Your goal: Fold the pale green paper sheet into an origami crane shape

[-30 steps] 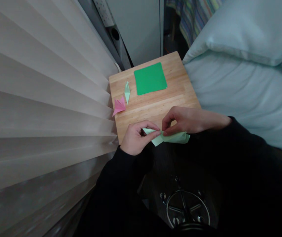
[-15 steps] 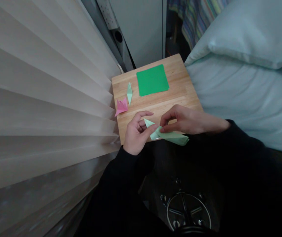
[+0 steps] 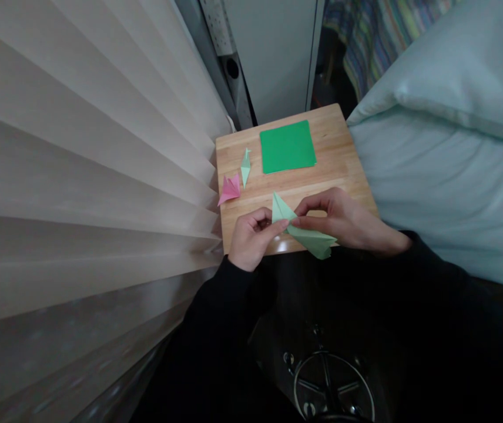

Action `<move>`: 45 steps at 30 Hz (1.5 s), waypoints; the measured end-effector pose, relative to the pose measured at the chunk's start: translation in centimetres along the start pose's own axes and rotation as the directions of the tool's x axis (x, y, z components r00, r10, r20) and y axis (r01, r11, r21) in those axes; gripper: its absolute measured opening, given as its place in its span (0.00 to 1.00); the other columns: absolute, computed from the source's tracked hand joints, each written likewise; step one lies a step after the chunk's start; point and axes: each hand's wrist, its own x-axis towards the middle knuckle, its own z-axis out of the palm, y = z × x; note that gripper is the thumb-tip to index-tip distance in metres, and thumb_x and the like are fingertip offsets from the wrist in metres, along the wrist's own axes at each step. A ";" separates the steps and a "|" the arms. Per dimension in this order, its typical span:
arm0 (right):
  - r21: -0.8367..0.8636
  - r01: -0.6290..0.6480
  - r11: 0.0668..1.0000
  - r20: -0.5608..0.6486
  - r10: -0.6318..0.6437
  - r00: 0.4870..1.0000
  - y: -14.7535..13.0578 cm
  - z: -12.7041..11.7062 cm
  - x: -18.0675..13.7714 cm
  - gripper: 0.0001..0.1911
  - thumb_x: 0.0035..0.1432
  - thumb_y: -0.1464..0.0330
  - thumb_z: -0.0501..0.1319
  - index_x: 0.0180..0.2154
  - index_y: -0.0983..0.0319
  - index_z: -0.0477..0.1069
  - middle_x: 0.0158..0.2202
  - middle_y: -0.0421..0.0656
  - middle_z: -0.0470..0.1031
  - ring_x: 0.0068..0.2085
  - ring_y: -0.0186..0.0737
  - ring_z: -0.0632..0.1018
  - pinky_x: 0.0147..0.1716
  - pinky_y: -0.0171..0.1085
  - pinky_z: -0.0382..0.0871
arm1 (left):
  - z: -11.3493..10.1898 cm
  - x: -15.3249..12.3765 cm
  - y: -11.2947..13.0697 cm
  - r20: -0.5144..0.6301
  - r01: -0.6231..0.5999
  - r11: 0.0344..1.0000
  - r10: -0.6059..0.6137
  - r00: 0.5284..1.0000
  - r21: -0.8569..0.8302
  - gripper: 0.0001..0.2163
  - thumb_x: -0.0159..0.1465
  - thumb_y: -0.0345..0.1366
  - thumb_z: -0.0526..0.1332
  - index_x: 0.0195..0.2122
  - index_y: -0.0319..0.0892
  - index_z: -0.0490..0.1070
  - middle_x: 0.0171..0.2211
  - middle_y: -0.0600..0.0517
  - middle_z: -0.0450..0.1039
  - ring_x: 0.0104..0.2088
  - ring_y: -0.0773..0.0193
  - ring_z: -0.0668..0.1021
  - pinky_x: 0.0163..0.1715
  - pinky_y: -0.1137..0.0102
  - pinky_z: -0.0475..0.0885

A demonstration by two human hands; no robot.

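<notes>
A partly folded sheet of pale green origami paper (image 3: 313, 239) is held just above the near edge of the small wooden table. My left hand (image 3: 254, 235) pinches its middle from the left, thumb on top. From the right, my right hand (image 3: 337, 217) pinches the paper close beside the left thumb. One pointed end sticks up away from me, and the wider, looser end hangs toward the lower right. A small folded pale green paper piece (image 3: 245, 168) and a pink folded paper figure (image 3: 230, 188) lie at the table's left side.
A stack of bright green square paper (image 3: 288, 147) lies at the back of the wooden table (image 3: 335, 138). A pleated curtain (image 3: 101, 176) borders the left, a bed with pale bedding (image 3: 428, 182) the right. A grey cabinet (image 3: 273, 53) stands behind. Below is a wheeled chair base (image 3: 331, 382).
The paper has turned so its pointed end stands up more, away from me. My left fingers have curled in behind it. The whole view has shifted slightly.
</notes>
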 end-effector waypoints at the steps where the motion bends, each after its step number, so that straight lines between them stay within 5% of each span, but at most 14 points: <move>1: 0.004 -0.008 1.000 -0.002 0.008 1.000 0.0 0.1 0.0 0.12 0.57 0.59 0.66 0.29 0.61 0.79 0.26 0.39 0.77 0.30 0.38 0.74 0.32 0.38 0.64 | 0.0 0.0 0.2 -0.020 -0.007 1.000 0.007 1.000 0.021 0.15 0.57 0.45 0.74 0.26 0.42 0.74 0.25 0.55 0.74 0.28 0.67 0.74 0.32 0.69 0.70; 7: 0.024 0.001 1.000 0.018 -0.002 1.000 0.5 0.4 0.2 0.11 0.57 0.60 0.65 0.28 0.60 0.77 0.28 0.39 0.78 0.33 0.39 0.76 0.37 0.39 0.67 | 0.3 -0.2 1.2 -0.072 -0.021 0.989 0.032 0.997 0.146 0.11 0.60 0.43 0.71 0.28 0.42 0.75 0.24 0.56 0.73 0.26 0.67 0.71 0.31 0.69 0.67; 13: -0.054 0.021 0.998 -0.060 -0.024 0.998 0.8 0.5 0.3 0.09 0.58 0.63 0.64 0.29 0.60 0.78 0.31 0.40 0.81 0.36 0.42 0.78 0.41 0.40 0.69 | 0.2 -0.2 1.1 -0.232 -0.207 0.904 0.308 0.923 0.374 0.06 0.63 0.37 0.68 0.38 0.44 0.74 0.38 0.51 0.78 0.42 0.60 0.79 0.46 0.65 0.72; 19: 0.086 0.026 0.996 -0.119 -0.016 0.993 0.9 0.5 0.4 0.09 0.56 0.61 0.67 0.29 0.59 0.79 0.31 0.41 0.81 0.34 0.41 0.76 0.38 0.40 0.68 | -0.7 -0.6 2.1 0.103 -0.377 0.844 0.366 0.925 0.382 0.08 0.65 0.34 0.64 0.44 0.45 0.78 0.49 0.45 0.78 0.55 0.52 0.77 0.59 0.56 0.69; 25: 0.273 -0.026 0.962 -0.058 0.043 0.997 1.3 0.6 0.7 0.18 0.49 0.51 0.71 0.28 0.60 0.77 0.27 0.40 0.77 0.30 0.37 0.72 0.31 0.38 0.65 | -0.8 -0.2 2.4 0.096 -0.373 0.848 0.365 0.926 0.375 0.05 0.60 0.37 0.72 0.36 0.45 0.82 0.35 0.49 0.79 0.42 0.55 0.80 0.48 0.59 0.74; 33: 0.252 -0.026 0.967 -0.064 0.043 0.997 1.6 0.6 0.7 0.19 0.50 0.51 0.71 0.27 0.61 0.78 0.28 0.40 0.77 0.31 0.37 0.73 0.34 0.39 0.66 | -0.7 -0.3 2.0 0.072 -0.374 0.883 0.370 0.926 0.284 0.01 0.61 0.34 0.72 0.33 0.45 0.84 0.33 0.50 0.81 0.36 0.60 0.81 0.39 0.65 0.75; 40: 0.228 -0.016 0.974 -0.182 0.058 0.982 1.5 1.2 0.7 0.16 0.51 0.53 0.71 0.28 0.60 0.80 0.29 0.42 0.81 0.32 0.40 0.75 0.34 0.40 0.68 | -0.7 -0.4 2.2 -0.129 -0.341 0.833 0.433 0.892 0.435 0.03 0.63 0.34 0.69 0.32 0.43 0.80 0.40 0.49 0.79 0.43 0.60 0.80 0.48 0.63 0.75; 45: 0.197 0.037 0.980 -0.247 0.013 0.969 2.1 1.4 0.7 0.14 0.55 0.55 0.70 0.30 0.60 0.81 0.31 0.42 0.82 0.33 0.40 0.76 0.36 0.40 0.68 | 0.1 -0.5 1.8 -0.058 -0.234 0.950 0.251 0.966 0.208 0.03 0.65 0.30 0.65 0.40 0.41 0.77 0.37 0.50 0.80 0.36 0.64 0.81 0.41 0.69 0.77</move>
